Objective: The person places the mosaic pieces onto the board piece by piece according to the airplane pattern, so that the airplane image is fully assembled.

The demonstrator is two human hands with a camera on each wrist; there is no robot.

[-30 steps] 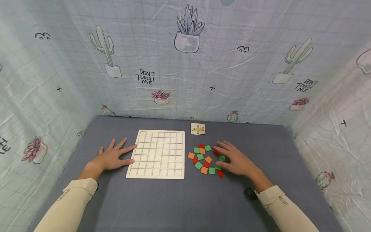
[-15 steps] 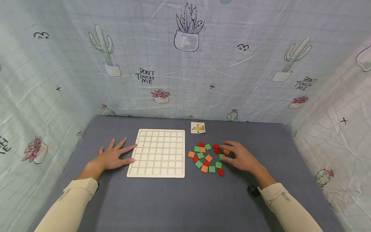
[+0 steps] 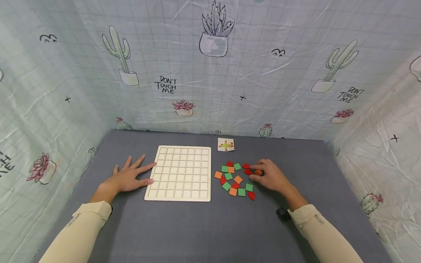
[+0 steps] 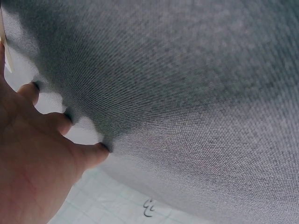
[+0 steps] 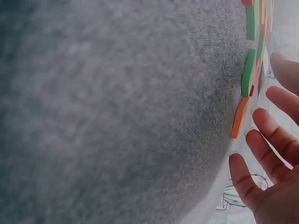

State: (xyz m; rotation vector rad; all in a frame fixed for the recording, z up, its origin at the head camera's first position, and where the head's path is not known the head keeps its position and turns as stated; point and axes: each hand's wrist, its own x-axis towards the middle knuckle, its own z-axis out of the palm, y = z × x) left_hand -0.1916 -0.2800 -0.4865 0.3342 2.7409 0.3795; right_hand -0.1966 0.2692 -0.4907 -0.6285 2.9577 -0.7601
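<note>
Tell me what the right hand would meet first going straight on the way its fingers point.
The right hand would likely first meet one of the two red curved-edged tiles just ahead of it; its height is unclear, so it might pass over them.

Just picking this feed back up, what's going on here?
A person works at a table. Their left hand lies spread on it, two fingertips at the left edge of a pale grid board. The right hand is over the coloured pieces, close to an orange piece; whether its grip touches one is unclear. The pieces in view lie on the table right of the board, and a picture card lies behind them.
</note>
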